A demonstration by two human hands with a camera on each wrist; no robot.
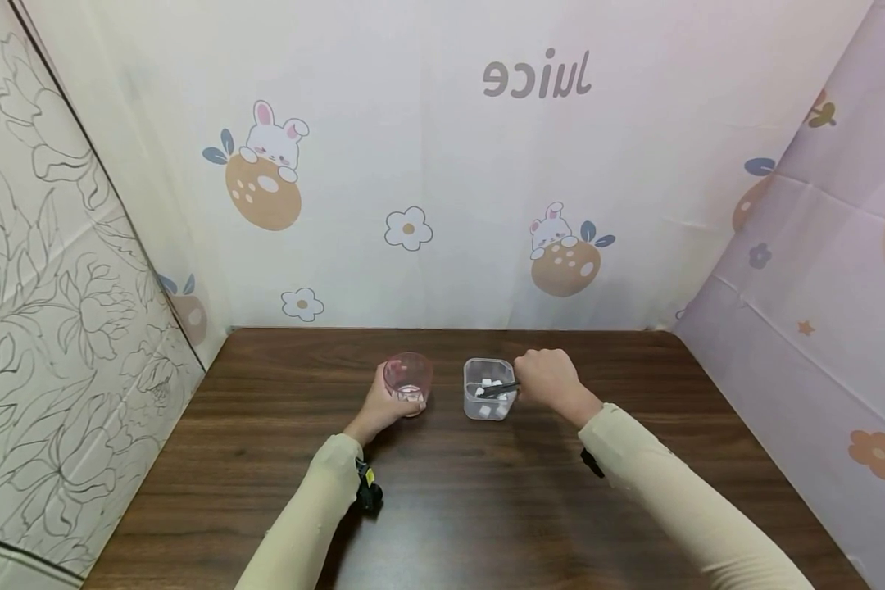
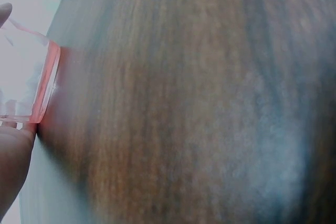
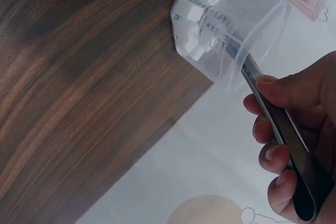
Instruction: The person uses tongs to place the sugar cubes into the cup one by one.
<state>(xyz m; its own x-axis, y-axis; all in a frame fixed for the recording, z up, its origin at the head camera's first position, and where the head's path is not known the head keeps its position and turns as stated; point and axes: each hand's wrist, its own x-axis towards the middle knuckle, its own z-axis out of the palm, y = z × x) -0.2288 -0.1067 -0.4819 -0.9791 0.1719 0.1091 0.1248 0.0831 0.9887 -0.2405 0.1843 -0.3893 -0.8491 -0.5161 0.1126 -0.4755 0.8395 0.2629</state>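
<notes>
My left hand grips a clear, pink-tinted glass standing on the table, thumb across its near side. Pale shapes show at the bottom of the glass. Only part of the glass and some fingers enter the left wrist view. In my right hand is a pair of dark metal tongs, thumb on one side and fingers curled along the other. Their tips reach into a clear plastic container holding several white cubes. The tips partly blur behind the container's wall.
The brown wood-grain table spreads below both arms. Behind it hangs a pale printed backdrop, with patterned side panels at left and right. The container stands just right of the glass.
</notes>
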